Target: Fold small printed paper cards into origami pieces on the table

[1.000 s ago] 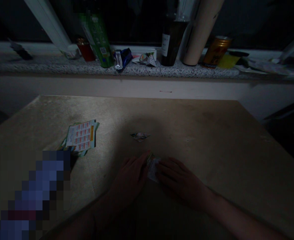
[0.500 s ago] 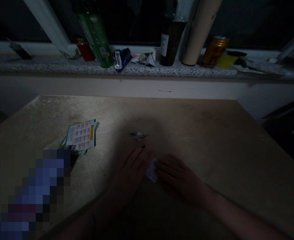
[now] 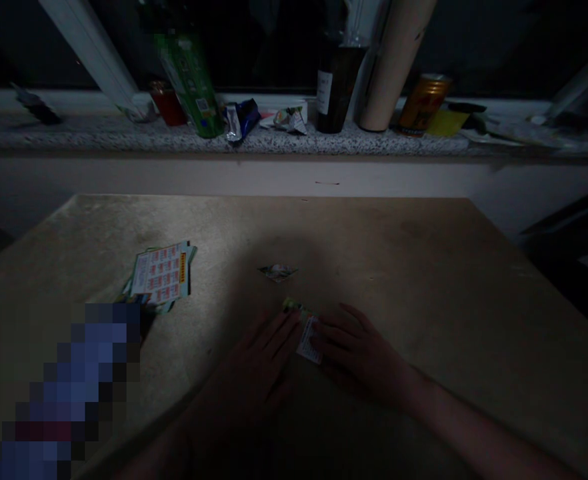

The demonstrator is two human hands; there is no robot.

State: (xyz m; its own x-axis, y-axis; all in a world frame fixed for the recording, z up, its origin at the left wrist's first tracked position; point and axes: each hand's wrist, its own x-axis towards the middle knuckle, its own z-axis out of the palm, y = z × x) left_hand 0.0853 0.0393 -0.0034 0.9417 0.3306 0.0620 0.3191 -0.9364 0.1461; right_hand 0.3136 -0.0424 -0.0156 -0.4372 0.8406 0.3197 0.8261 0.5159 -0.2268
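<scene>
A small folded piece of printed paper [image 3: 309,345], white with dense text and a green tip, lies on the table between my hands. My left hand [image 3: 267,347] rests flat over its left side, fingers stretched out and hiding part of it. From the right, the outstretched fingers of my right hand [image 3: 357,350] touch the paper's other edge. Just beyond my left fingertips lies a second folded paper [image 3: 277,272], pointed at both ends. To the left is a stack of printed leaflets [image 3: 160,272]. The light is dim and my shadow darkens this area.
Along the granite windowsill [image 3: 269,143] stand a green bottle [image 3: 197,90], a dark cup [image 3: 337,93], a tan tube [image 3: 391,67] and an orange can [image 3: 424,103]. A crumpled blue wrapper [image 3: 244,119] lies among them. A blurred blue object covers the table's near left.
My left fingers have drawn back and lie flatter, so the paper's green tip now shows. The paper has turned slightly. The second folded paper and the stack stay put.
</scene>
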